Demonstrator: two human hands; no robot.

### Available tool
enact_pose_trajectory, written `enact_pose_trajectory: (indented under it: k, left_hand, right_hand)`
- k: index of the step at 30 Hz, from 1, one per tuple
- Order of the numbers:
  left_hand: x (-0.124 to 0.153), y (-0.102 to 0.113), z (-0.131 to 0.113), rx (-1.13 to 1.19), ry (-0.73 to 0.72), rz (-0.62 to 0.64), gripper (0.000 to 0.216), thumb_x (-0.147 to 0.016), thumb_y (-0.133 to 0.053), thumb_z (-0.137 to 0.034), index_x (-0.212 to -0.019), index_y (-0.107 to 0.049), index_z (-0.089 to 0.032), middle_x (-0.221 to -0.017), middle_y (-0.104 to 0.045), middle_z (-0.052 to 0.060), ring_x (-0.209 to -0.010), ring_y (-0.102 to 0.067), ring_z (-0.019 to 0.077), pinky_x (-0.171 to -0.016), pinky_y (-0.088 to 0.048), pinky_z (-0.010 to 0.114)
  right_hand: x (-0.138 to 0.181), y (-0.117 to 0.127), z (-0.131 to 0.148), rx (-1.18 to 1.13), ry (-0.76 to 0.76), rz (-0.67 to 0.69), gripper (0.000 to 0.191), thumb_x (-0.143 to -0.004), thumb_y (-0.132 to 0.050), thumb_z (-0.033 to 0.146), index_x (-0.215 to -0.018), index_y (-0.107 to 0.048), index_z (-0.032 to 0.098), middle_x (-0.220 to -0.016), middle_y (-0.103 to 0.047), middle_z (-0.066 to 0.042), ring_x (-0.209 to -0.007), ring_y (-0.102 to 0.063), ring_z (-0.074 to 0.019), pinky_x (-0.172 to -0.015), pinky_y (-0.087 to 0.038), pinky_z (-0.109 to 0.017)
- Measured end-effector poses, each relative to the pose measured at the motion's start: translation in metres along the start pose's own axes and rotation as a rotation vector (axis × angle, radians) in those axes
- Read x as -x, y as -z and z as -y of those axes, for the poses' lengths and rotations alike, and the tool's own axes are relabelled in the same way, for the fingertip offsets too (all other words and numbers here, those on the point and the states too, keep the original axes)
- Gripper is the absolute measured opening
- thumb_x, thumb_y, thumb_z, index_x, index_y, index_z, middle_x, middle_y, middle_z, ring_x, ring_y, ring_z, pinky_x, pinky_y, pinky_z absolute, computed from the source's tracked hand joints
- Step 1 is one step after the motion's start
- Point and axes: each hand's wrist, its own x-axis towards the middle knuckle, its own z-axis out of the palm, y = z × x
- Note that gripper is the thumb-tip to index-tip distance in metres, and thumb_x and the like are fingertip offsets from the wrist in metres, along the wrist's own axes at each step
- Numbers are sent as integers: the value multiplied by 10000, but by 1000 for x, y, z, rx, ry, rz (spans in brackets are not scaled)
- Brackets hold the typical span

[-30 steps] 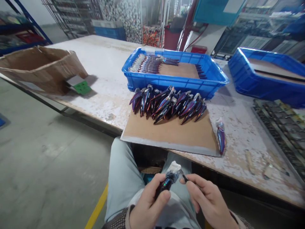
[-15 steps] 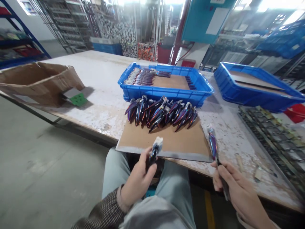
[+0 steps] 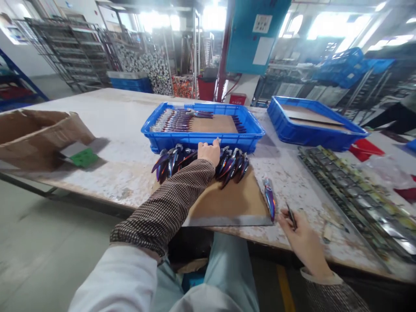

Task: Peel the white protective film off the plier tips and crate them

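Note:
My left hand [image 3: 209, 152] reaches across the cardboard sheet [image 3: 240, 206] into a pile of glossy purple-blue pointed pieces [image 3: 230, 167] with pale, wrapped-looking ends. Its fingers are closed, with a whitish end showing at the fingertips; the rest of that piece is hidden by the hand and sleeve. Near the table's front edge, my right hand [image 3: 300, 234] is closed on a thin dark tool [image 3: 291, 216], its kind unclear. Just left of that hand, a single purple piece [image 3: 269, 199] lies along the sheet's right edge.
Behind the pile stands a blue crate [image 3: 204, 141] with similar pieces in rows on cardboard. Another blue crate [image 3: 312, 136] is at the right, beyond a long metal rack [image 3: 354, 203]. An open carton [image 3: 42, 143] and a green label [image 3: 84, 157] are at the left.
My left hand has gone from near my lap, where it held a piece, forward to the pile. My right hand's tool has come away from the single piece. The view has shifted.

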Motion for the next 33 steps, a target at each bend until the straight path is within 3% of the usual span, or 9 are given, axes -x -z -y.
enact_pose_trajectory:
  k: [6,10,13,16,18,21,25,29,33]
  left_hand:
    - [17,-4,-5,67,-83,-82,300,-913,-548,-201,-1189,-600,-95,-1257,-654,244,-1240,-510,394,-1033,-302,545]
    - [66,4,-6,220,-163,-129,292,-927,-551,-226,-1209,-594,-167,-1311,-632,159,-1272,-487,343,-1077,-311,515]
    - [113,4,-5,378,-194,-120,249,-939,-548,-234,-1176,-598,-175,-1240,-668,130,-1203,-565,281,-1043,-412,437]
    - [155,-5,-10,561,-167,-53,252,-975,-516,-277,-1180,-593,-151,-1100,-719,110,-986,-676,204,-848,-537,316]
    - [178,-13,-17,849,-70,58,312,-985,-511,-331,-1221,-591,-144,-1113,-725,118,-937,-696,192,-783,-554,298]
    - [205,-23,-32,1376,89,268,450,-949,-553,-500,-1201,-635,-136,-1103,-724,136,-995,-687,242,-825,-551,354]
    - [237,-23,-40,1745,354,444,531,-895,-568,-640,-1069,-660,-146,-970,-713,105,-765,-684,207,-636,-529,306]
    - [267,-11,-22,1702,396,212,432,-920,-587,-585,-979,-602,-157,-850,-683,51,-741,-634,155,-713,-523,282]
    - [294,-6,0,1495,438,235,428,-961,-491,-604,-1008,-546,-182,-708,-534,-42,-515,-434,77,-473,-373,201]
  right_hand:
    - [-33,-21,11,78,3,2,432,-831,-594,460,-1146,-635,167,-1026,-737,-181,-972,-677,-385,-803,-471,-434]
    - [-50,-26,19,9,-35,-4,402,-798,-658,340,-1159,-635,163,-1042,-728,-173,-967,-670,-366,-790,-443,-397]
    - [-50,-15,25,-128,-87,3,368,-790,-664,334,-1115,-638,164,-944,-736,-144,-920,-672,-339,-755,-448,-373]
    - [-28,-1,37,-351,-124,84,406,-858,-594,434,-1163,-598,165,-899,-738,-113,-782,-678,-286,-652,-474,-342]
    - [-1,1,51,-508,-138,196,457,-900,-547,498,-1215,-557,167,-844,-740,-89,-631,-643,-237,-553,-461,-316]
    - [48,-12,73,-676,-150,362,483,-890,-578,546,-1204,-537,181,-789,-727,-62,-504,-548,-172,-475,-432,-283]
    - [101,-41,82,-866,-233,522,433,-866,-692,548,-1137,-624,216,-764,-665,-5,-555,-533,-149,-494,-440,-247]
    - [118,-49,71,-806,-301,513,492,-897,-655,600,-1195,-647,209,-806,-650,-7,-512,-441,-107,-433,-343,-209]
    - [122,-39,66,-749,-255,696,502,-940,-576,624,-1116,-638,159,-698,-619,-4,-537,-491,-119,-441,-347,-205]
